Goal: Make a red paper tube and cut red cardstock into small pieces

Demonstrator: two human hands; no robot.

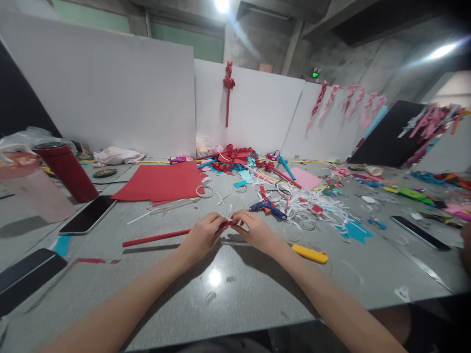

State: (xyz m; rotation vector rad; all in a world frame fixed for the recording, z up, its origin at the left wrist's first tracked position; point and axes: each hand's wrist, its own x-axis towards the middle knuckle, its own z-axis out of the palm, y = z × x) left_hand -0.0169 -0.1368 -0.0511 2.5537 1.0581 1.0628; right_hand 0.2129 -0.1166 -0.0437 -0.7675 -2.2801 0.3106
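A thin red stick (158, 239), like a rolled paper tube, slants just above the grey table, its far left end pointing away from my hands. My left hand (202, 234) is closed around it near its right end. At that same end, the fingertips of my right hand (254, 231) pinch together on the tip. What exactly lies between those fingertips is too small to make out. Beyond my right hand lies a blue glue gun (270, 208). A yellow utility knife (309, 253) rests to the right of my right forearm.
Red paper sheets (165, 181) lie at back left, near a phone (88, 214) and a red bottle (66, 169). White paper scraps (312, 206) spread at right, with a second phone (419, 233) farther over. White panels (253, 103) stand behind. A person's hand shows at the right edge.
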